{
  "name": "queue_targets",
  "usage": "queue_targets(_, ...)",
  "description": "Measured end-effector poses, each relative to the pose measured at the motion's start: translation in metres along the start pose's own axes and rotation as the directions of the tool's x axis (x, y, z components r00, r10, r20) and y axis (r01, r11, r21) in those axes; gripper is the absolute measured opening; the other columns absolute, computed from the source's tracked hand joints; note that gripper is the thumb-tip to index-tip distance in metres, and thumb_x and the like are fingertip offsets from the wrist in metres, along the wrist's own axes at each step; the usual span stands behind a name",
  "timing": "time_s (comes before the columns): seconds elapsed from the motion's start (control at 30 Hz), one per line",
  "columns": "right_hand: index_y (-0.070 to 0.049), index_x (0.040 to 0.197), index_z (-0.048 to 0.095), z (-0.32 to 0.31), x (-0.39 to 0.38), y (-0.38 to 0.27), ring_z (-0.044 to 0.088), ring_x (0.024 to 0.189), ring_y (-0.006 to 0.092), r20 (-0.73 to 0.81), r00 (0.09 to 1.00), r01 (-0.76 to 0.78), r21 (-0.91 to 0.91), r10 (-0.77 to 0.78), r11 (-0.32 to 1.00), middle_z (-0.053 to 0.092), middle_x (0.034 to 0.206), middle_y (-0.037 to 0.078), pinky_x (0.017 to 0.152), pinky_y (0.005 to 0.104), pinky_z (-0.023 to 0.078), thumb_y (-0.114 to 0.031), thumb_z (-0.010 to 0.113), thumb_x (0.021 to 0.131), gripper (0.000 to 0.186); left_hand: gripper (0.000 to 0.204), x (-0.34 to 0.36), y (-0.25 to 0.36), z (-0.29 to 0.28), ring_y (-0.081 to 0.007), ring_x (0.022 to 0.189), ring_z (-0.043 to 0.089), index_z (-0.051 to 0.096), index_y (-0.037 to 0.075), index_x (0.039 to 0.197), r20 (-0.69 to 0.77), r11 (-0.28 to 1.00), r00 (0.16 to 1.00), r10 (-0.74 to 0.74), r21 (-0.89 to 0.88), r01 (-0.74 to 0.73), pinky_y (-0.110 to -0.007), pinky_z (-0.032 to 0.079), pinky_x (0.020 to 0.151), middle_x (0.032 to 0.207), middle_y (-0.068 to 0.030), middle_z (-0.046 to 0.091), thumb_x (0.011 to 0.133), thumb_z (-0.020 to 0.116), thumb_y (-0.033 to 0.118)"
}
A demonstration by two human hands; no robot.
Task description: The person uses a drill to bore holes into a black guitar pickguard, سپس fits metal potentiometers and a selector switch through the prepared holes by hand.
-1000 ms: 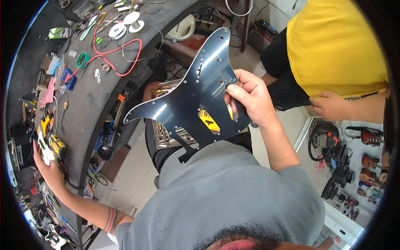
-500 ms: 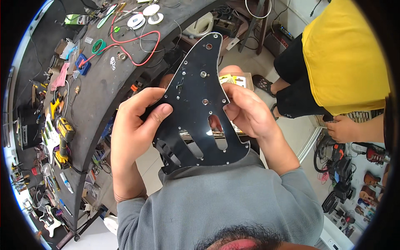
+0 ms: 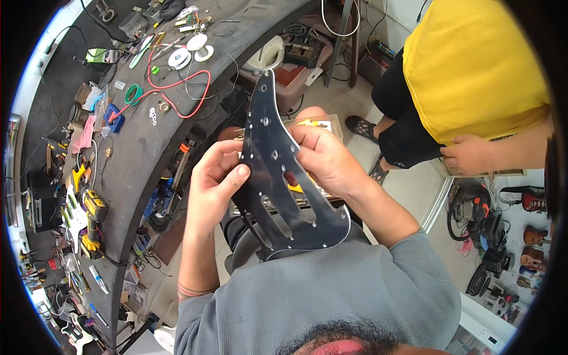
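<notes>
A black guitar pickguard (image 3: 278,207) with a pale edge is held up in front of my torso, its narrow end pointing away. Three long slots and several small holes pass through it. My left hand (image 3: 218,177) pinches its left edge, the thumb on the front face. On the opposite edge my right hand (image 3: 325,160) grips it, with fingers partly hidden behind; a fingertip shows through one slot. Below it, a shallow box (image 3: 336,127) with yellow pieces rests about my lap, mostly covered by the pickguard and hands.
A dark curved workbench (image 3: 160,142) runs along the left, bearing a yellow drill (image 3: 93,207), a red cable (image 3: 198,109), wire spools (image 3: 179,58) and scattered tools. At right stands a person in a yellow top (image 3: 473,71), one hand hanging near. Several guitars (image 3: 532,236) appear far right.
The pickguard has turned edgewise, looking narrower, and its tip has shifted left and nearer. Both hands still hold it, the left having moved to the right.
</notes>
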State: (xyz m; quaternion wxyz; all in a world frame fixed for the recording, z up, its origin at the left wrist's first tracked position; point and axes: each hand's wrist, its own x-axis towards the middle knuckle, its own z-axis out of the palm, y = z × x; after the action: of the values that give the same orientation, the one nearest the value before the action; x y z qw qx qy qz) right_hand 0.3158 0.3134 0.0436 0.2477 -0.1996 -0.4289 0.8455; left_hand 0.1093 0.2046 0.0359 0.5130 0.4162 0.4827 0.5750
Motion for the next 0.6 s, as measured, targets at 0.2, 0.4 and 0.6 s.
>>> queue_targets(0.2, 0.001, 0.098, 0.062, 0.028, 0.012, -0.015, 0.071, 0.075, 0.0161, 0.008, 0.929, 0.309, -0.568, -0.370, 0.763, 0.070, 0.085, 0.006, 0.067, 0.0341, 0.056, -0.007, 0.064, 0.098, 0.008, 0.039, -0.002, -0.028, 0.015, -0.0109, 0.069, 0.050, 0.064, -0.001, 0.126, 0.064, 0.938, 0.997, 0.050, -0.345, -0.025, -0.026, 0.039, 0.065, 0.084, -0.0005, 0.058, 0.111, 0.051, 0.033)
queue_targets(0.4, -0.006, 0.083, 0.062, 0.036, -0.005, -0.027, 0.065, 0.065, 0.0284, 0.318, 0.606, 0.452, -0.892, -0.729, -0.013, 0.065, 0.076, 0.007, 0.059, 0.0410, 0.047, -0.010, 0.068, 0.093, 0.012, 0.050, 0.004, -0.044, 0.011, -0.0069, 0.065, 0.038, 0.064, 0.004, 0.129, 0.332, 0.633, 0.943, 0.030, -0.736, 0.239, -0.026, 0.030, 0.066, 0.074, 0.0059, 0.043, 0.106, 0.050, 0.047)
queue_targets(0.6, -0.010, 0.088, 0.065, 0.036, 0.001, -0.032, 0.062, 0.084, 0.0253, 0.368, 0.584, 0.394, -0.908, -0.724, -0.144, 0.063, 0.085, 0.002, 0.077, 0.0406, 0.043, -0.014, 0.075, 0.090, 0.011, 0.053, 0.006, -0.046, 0.014, -0.0067, 0.065, 0.037, 0.062, 0.004, 0.132, 0.432, 0.631, 0.898, 0.080, -0.720, 0.289, -0.026, 0.028, 0.065, 0.074, 0.0068, 0.042, 0.105, 0.052, 0.049)
